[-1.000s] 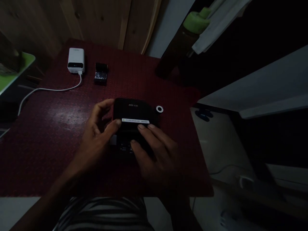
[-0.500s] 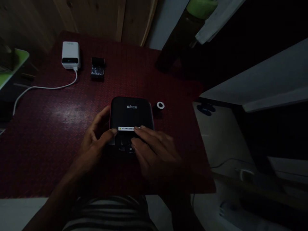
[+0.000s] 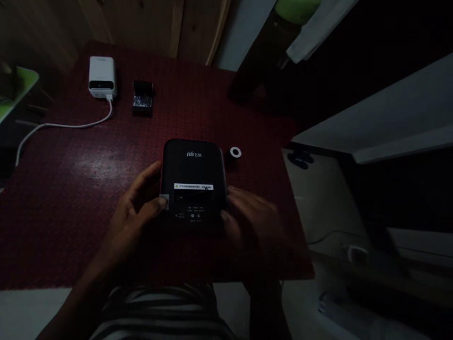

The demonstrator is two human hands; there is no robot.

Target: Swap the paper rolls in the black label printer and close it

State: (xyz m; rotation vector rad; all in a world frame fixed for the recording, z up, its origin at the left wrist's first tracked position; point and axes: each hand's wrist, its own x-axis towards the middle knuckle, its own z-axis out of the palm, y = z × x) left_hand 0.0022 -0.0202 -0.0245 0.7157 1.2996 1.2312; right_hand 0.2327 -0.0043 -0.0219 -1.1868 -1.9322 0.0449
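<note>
A black, round-cornered receipt printer [image 3: 193, 170] with white lettering near its far edge is in front of me on the red table. Across its top runs a white warning strip with a dark slot below it, then small printed icons. My left hand [image 3: 136, 208] grips the left side, thumb on the near left corner by a small clear tab and fingers along the edge. On the right side, my right hand [image 3: 253, 219] holds the edge with thumb and fingers, dim and slightly blurred. Just beyond that hand stands a small roll [image 3: 235, 152] with a white ring-shaped end.
A white power bank [image 3: 102, 75] with a plugged-in white cable [image 3: 67, 125] sits at the far left of the red table [image 3: 88, 203]. Beside it is a small black object [image 3: 143, 98] with a shiny face. A tall dark bottle with a green lid [image 3: 296, 10] stands at the back right.
My right hand has moved right, off the printer's top near the slot, to its right edge. The warning strip and icons are now uncovered. My left thumb has slid slightly toward the near left corner.
</note>
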